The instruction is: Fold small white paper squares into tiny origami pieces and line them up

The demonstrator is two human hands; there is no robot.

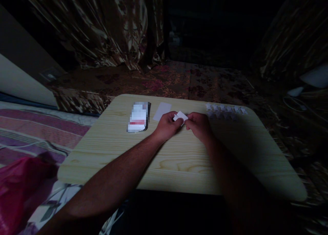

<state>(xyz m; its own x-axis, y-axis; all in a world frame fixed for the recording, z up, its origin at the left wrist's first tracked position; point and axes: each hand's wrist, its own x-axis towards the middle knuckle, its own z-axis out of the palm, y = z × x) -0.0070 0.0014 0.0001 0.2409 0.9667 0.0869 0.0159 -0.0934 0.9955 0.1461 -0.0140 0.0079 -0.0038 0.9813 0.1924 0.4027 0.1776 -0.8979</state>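
Above the far middle of the wooden table (pixel 143 159), a small folded piece of white paper (pixel 182 116) is pinched between both hands. My left hand (pixel 167 126) is closed on its left side, with the thumb pressed on top. On the right edge, the fingers of my right hand (pixel 198 125) are closed too. A flat white sheet of paper (pixel 162 111) lies just beyond my left hand. Several small folded white paper pieces (pixel 222 108) stand in two rows to the right of my right hand.
A phone (pixel 138 117) with a lit, blurred screen lies at the table's far left. Left of the table are a striped cover (pixel 41 125) and a pink bag (pixel 20 190). Patterned curtains (pixel 115 26) hang behind. A white cable (pixel 292 105) is at the right.
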